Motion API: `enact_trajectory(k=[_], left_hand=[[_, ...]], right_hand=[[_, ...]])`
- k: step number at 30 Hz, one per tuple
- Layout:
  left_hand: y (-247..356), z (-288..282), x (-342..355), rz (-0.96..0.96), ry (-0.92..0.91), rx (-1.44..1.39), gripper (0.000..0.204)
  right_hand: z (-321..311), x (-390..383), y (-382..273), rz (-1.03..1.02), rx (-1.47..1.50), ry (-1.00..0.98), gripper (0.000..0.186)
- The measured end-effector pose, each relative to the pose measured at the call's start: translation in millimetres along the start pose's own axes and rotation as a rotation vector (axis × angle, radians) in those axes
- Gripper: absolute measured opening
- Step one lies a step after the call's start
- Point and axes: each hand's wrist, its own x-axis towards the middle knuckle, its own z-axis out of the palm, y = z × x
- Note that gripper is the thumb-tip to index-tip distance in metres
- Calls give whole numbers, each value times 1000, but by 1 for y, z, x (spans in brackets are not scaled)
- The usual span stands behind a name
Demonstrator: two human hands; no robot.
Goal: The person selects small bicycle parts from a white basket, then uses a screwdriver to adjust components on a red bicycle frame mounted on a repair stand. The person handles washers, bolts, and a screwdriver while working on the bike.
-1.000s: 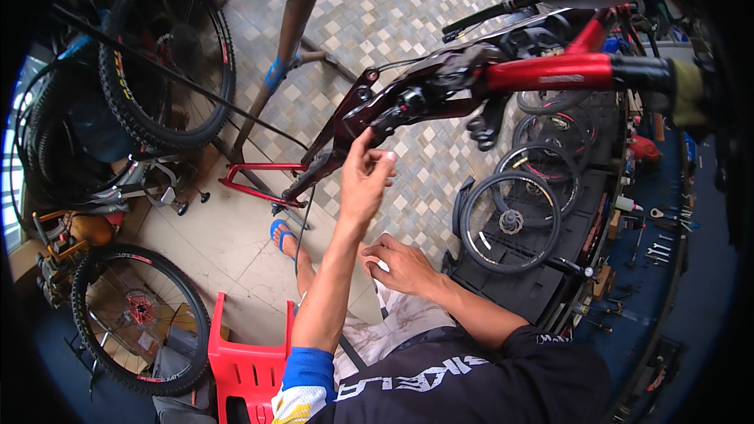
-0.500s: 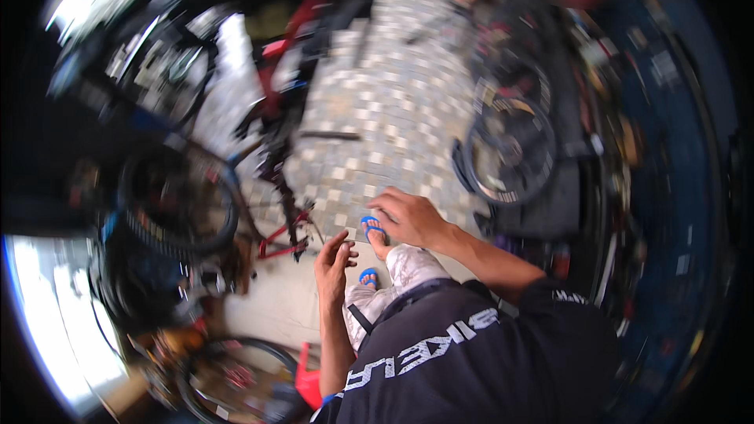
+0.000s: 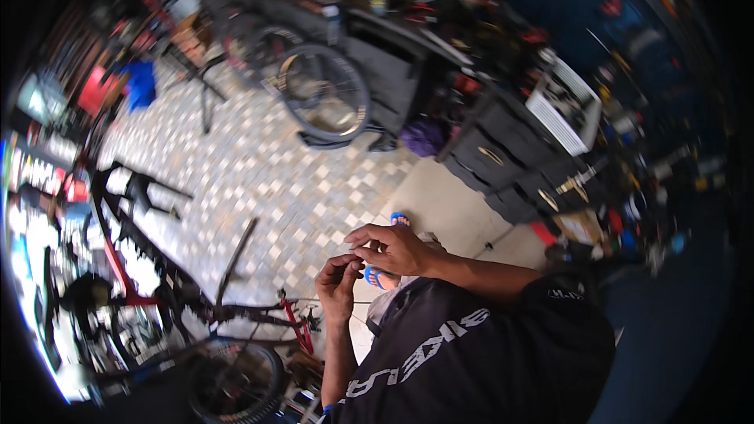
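In front of my waist, my left hand (image 3: pixel 338 286) is closed, fingers curled and thumb bent toward the fingertips. My right hand (image 3: pixel 397 250) reaches in beside it from the right, its fingers bent and pressed close together. The fingertips of the two hands meet or nearly meet. If something small is pinched there, it cannot be made out. Below the hands, my feet in blue sandals (image 3: pixel 379 278) stand on the floor.
A red and black bike frame (image 3: pixel 118 267) is at the left, with a wheel (image 3: pixel 239 381) at lower left. More wheels (image 3: pixel 326 90) lean against a dark workbench. A dark drawer cabinet (image 3: pixel 503 149) with a white crate (image 3: pixel 565 102) on top stands at right. A purple bundle (image 3: pixel 424 136) lies beside it.
My view has swung to the right, bringing the drawer cabinet into sight. The hands, apart before, have come together at the fingertips, and the left fingers have curled.
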Motion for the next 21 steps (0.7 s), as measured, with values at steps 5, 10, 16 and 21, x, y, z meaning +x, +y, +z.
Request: enact_trajectory(k=[5, 10, 16, 21], left_hand=[[-6, 92, 42, -52, -242, 143, 22], [-15, 232, 73, -103, -430, 172, 26], [-87, 388, 96, -156, -619, 162, 22], [-114, 491, 109, -117, -554, 379, 16]], right_hand=[[-86, -58, -6, 86, -76, 253, 30], [-176, -121, 20, 56, -113, 520, 30], [-313, -201, 61, 105, -87, 707, 31], [-417, -229, 77, 255, -7, 696, 33]])
